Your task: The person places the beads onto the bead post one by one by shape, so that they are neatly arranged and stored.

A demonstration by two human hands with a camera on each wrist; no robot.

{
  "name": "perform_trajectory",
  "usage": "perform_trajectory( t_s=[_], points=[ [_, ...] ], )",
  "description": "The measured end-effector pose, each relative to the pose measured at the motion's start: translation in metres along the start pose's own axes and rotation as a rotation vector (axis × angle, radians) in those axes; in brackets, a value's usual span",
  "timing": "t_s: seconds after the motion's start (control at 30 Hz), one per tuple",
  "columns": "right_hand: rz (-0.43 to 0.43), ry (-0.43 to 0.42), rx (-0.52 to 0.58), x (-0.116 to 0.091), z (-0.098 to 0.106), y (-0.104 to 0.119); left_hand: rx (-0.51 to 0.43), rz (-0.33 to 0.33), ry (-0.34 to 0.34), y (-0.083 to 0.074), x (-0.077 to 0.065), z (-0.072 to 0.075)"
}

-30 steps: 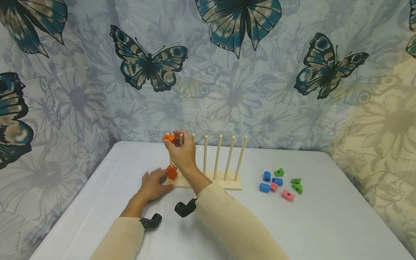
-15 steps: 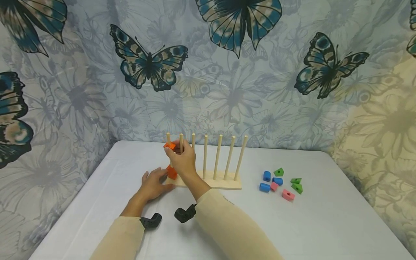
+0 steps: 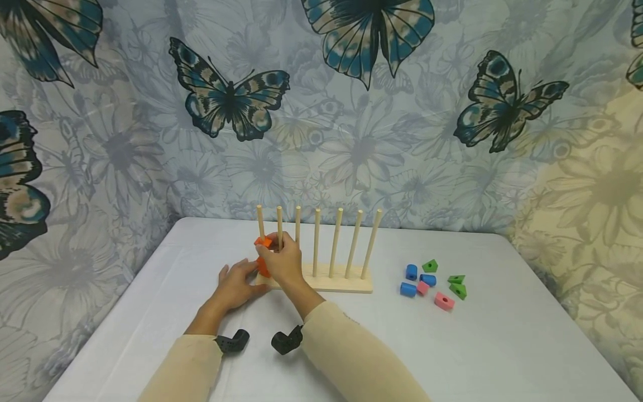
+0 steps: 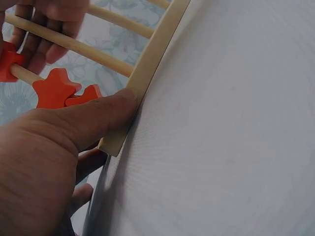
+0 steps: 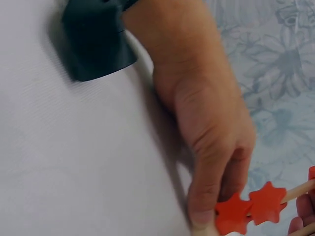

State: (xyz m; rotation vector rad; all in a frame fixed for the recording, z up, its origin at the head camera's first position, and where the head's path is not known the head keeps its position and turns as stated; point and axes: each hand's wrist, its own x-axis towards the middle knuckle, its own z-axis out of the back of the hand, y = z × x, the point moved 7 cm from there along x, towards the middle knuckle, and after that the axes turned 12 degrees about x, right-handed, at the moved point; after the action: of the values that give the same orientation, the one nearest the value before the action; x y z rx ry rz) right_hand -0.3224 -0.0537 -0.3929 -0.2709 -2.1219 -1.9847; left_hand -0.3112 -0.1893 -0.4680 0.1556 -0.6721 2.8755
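Note:
A wooden peg board [image 3: 346, 285] with a row of upright pegs stands on the table. My left hand [image 3: 236, 286] grips its left end, thumb on the front edge of the base in the left wrist view. My right hand [image 3: 284, 259] pinches an orange star-shaped bead [image 3: 263, 242], threaded partway down the leftmost peg [image 3: 260, 220]. Below it, two orange stars sit low on that same peg: an upper star [image 4: 55, 88] and a lower star [image 4: 88, 94]. In the right wrist view, my left thumb is beside these stars, and my right fingers [image 5: 307, 209] show only at the edge.
To the right on the white table [image 3: 482, 346] lie loose beads: blue cylinders [image 3: 408, 289], green triangles [image 3: 430, 266] and pink blocks [image 3: 444, 301]. The other pegs [image 3: 335, 243] rise beside my right hand. A butterfly-patterned wall covering [image 3: 361, 151] stands behind the table.
My right hand has moved down along the leftmost peg, bringing the orange star bead from the peg's top to about midway. My left hand has stayed on the board's end.

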Motion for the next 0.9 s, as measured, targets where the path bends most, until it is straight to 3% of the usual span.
perform_trajectory(
  t_s=[0.6,0.9],
  points=[
    [-0.004,0.011,-0.088,-0.009,0.007,-0.013,0.004,-0.001,0.003,-0.003,-0.001,0.0],
    [0.013,0.048,-0.091,-0.024,0.016,0.005,-0.003,0.01,0.0,-0.002,-0.002,0.002]
  ],
)
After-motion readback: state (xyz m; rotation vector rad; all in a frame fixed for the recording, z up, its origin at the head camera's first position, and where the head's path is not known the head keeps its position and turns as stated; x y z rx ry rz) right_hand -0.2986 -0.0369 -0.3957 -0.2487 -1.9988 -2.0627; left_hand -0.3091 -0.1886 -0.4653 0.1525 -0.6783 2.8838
